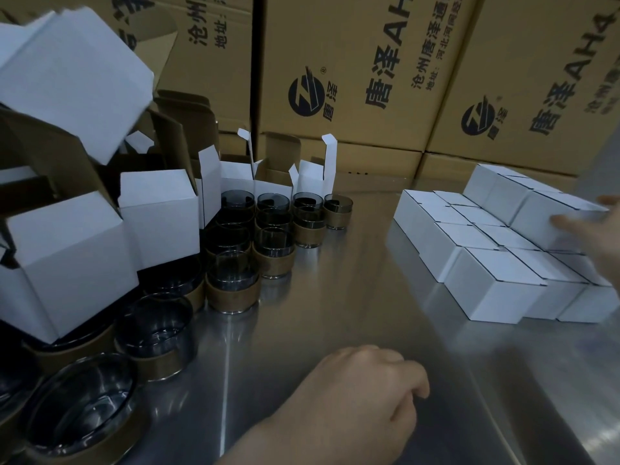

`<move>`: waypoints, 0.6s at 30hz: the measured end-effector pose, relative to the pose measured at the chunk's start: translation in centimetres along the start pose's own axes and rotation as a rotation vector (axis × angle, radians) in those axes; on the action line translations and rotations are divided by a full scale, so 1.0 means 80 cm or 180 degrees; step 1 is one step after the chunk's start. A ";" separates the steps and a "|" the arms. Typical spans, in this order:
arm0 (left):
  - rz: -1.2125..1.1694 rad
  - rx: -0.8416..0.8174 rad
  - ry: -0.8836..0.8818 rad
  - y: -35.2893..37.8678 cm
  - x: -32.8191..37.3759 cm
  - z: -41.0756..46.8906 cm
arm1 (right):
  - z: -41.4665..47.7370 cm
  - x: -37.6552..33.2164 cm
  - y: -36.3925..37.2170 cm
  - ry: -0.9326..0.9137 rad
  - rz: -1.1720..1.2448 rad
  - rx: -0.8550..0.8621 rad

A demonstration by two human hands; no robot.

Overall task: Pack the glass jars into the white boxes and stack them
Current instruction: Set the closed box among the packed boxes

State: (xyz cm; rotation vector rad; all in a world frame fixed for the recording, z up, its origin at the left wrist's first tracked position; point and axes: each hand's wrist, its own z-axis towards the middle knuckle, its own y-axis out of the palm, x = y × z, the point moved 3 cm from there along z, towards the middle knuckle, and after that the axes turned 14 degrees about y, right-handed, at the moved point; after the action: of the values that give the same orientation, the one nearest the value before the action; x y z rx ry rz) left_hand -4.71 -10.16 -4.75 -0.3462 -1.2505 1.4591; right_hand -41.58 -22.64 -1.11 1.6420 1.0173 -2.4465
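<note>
At the steel worktop's (352,263) right, my right hand (590,226) touches a light white cardboard box (536,213), grip unclear; left hand (355,401) idles empty, loosely curled; smoked-glass jars (231,273) look fragile, so I'd grasp their brown bands (231,295).

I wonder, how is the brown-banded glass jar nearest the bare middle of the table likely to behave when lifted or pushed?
The glass jar is probably heavy for its size and breakable if knocked against its close neighbours. Squat and wide, it seems unlikely to tip; on the shiny metal table it would likely slide.
</note>
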 end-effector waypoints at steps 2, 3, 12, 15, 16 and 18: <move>-0.0027 0.0014 -0.0004 0.000 -0.001 0.000 | 0.083 0.015 0.010 0.0012 -0.0325 0.0082; -0.0044 0.0019 -0.0008 -0.001 -0.001 0.000 | 0.106 0.013 0.002 0.0188 -0.0239 -0.0076; -0.0114 0.0096 0.0026 0.001 -0.005 -0.001 | 0.035 -0.040 -0.015 -0.0318 -0.0237 0.0264; -0.0173 0.0101 0.0018 0.001 -0.007 -0.001 | -0.041 -0.087 -0.012 -0.1257 -0.0018 0.0280; -0.0206 0.0107 0.0010 0.001 -0.008 0.000 | -0.067 -0.103 -0.008 -0.1524 0.0029 0.0135; -0.0288 0.0150 -0.0009 0.001 -0.010 -0.001 | -0.122 -0.132 0.006 -0.1741 0.0224 -0.0429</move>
State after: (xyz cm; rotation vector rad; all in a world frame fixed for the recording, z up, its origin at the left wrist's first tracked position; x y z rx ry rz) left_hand -4.43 -10.79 -5.16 -0.2527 -1.2169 1.4096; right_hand -28.75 -21.31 5.19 0.8685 0.9815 -2.4926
